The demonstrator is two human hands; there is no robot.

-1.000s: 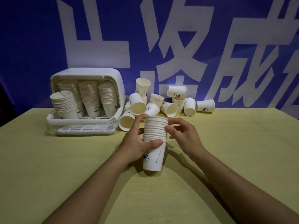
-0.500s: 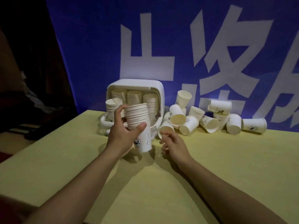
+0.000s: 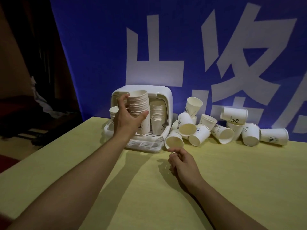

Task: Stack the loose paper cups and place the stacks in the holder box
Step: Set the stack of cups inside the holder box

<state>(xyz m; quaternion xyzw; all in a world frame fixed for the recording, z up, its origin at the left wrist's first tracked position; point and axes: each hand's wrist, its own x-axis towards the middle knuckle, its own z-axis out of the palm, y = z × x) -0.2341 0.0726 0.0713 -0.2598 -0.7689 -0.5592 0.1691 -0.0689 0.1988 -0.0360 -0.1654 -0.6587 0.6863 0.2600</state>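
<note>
My left hand point(image 3: 127, 116) grips a tall stack of white paper cups point(image 3: 139, 107), held upright in the open front of the white holder box point(image 3: 163, 95). Inside the box stand other cup stacks: one at the right point(image 3: 157, 118), one at the left point(image 3: 113, 112) partly hidden by my hand. My right hand point(image 3: 183, 163) rests low over the table with fingers loosely curled and nothing in it, just in front of a loose cup lying on its side point(image 3: 174, 141). Several loose cups point(image 3: 221, 130) lie heaped to the right of the box.
The yellow table point(image 3: 232, 180) stretches toward me and to the right. A blue banner with white characters point(image 3: 182, 47) hangs right behind the box and cups. The table's left edge drops off to a dark room.
My left hand has carried the cup stack up and away from me into the box's opening. My right hand let go of the stack and now hovers near the table.
</note>
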